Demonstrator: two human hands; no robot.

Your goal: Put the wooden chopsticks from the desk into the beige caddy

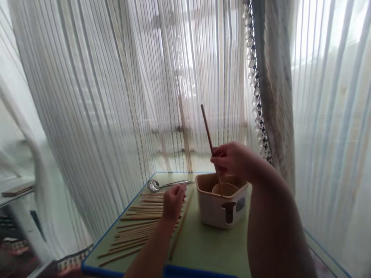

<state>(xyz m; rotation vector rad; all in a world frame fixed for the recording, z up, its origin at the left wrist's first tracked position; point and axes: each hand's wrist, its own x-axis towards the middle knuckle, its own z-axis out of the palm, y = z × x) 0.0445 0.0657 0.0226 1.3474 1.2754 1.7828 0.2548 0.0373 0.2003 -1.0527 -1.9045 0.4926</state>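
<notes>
My right hand is closed on a brown chopstick and holds it nearly upright, its lower end down inside a beige square container on the green table. A round cup insert shows inside the container. My left hand rests with curled fingers on a spread of several wooden chopsticks lying on the table's left half; whether it grips one is hidden. One chopstick lies apart, slanted, beside the container.
A metal slotted spoon lies at the table's far edge. Sheer striped curtains hang close behind and to both sides. A beaded curtain trim hangs right of centre. A shelf stands at the far left.
</notes>
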